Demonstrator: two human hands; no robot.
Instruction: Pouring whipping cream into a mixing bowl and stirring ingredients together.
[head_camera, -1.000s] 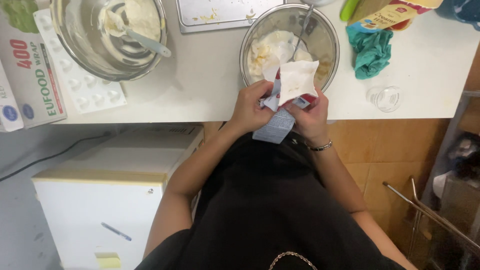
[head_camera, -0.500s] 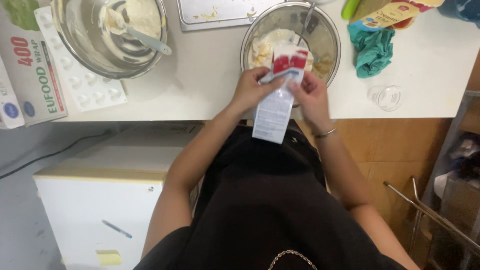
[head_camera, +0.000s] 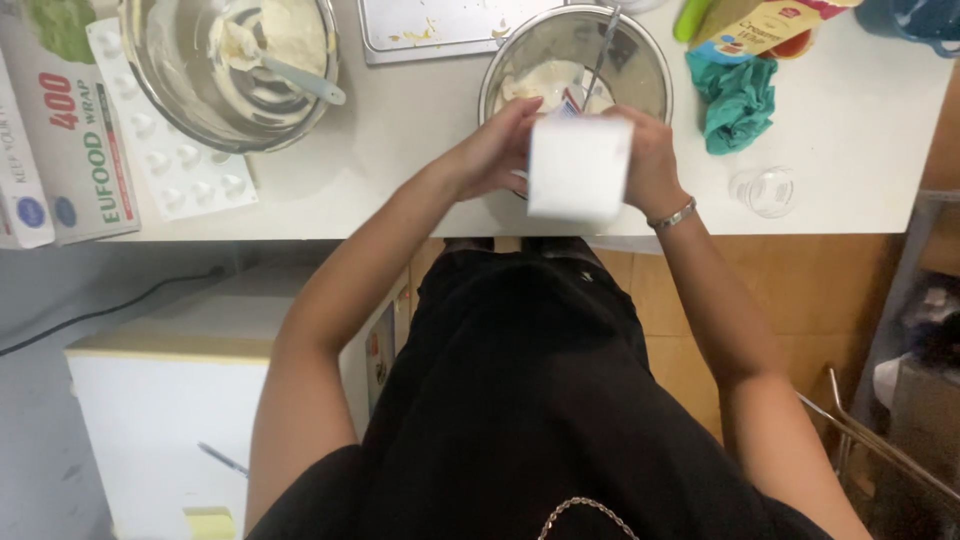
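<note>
Both hands hold a white paper wrapper (head_camera: 578, 167) in front of a steel mixing bowl (head_camera: 640, 70) at the counter's near edge. My left hand (head_camera: 495, 150) grips the wrapper's left side and my right hand (head_camera: 650, 160), with a bracelet at the wrist, grips its right side. The wrapper's plain white face is towards me and hides part of the bowl. Pale creamy batter and a thin metal utensil handle (head_camera: 602, 55) show inside the bowl.
A second steel bowl (head_camera: 160, 60) with batter and a spatula (head_camera: 290, 75) stands far left. Boxes of food wrap (head_camera: 75, 130), a white bubbled tray (head_camera: 175, 170), a metal tray (head_camera: 420, 30), a teal cloth (head_camera: 738, 100), a carton (head_camera: 750, 25) and a small glass (head_camera: 765, 190) share the counter.
The wrapper was crumpled over the bowl, then hung long and narrow with a red end up. Now it is held flat and square, white face towards me, between both hands.
</note>
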